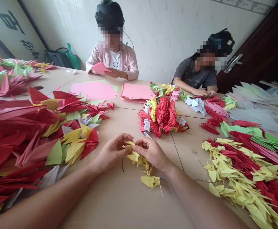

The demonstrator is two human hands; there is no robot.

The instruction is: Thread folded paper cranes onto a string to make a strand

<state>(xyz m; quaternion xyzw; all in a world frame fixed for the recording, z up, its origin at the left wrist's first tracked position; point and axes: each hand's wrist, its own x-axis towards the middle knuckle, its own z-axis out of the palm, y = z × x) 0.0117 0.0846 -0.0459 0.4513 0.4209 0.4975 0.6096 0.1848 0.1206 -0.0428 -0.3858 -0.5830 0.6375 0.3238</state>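
Between my two hands is a small yellow folded-paper crane (pixel 128 144). My left hand (pixel 115 151) pinches one side of it with curled fingers. From the other side, the thumb and fingers of my right hand (pixel 152 152) grip it too. Below them a short string of yellow paper cranes (pixel 140 162) trails to the table, its upper part partly covered by my right hand. At its lower end lies one larger yellow crane (pixel 150 182), with a thin dark thread end beside it.
Heaped folded paper (pixel 29 133) fills the left side. Yellow and red crane strings (pixel 244 178) lie at right. A red cluster (pixel 163 117) stands ahead, near stacked pink sheets (pixel 137 91). Across the table (pixel 120 124), one person (pixel 114 60) holds pink paper; another person (pixel 196 73) works at right.
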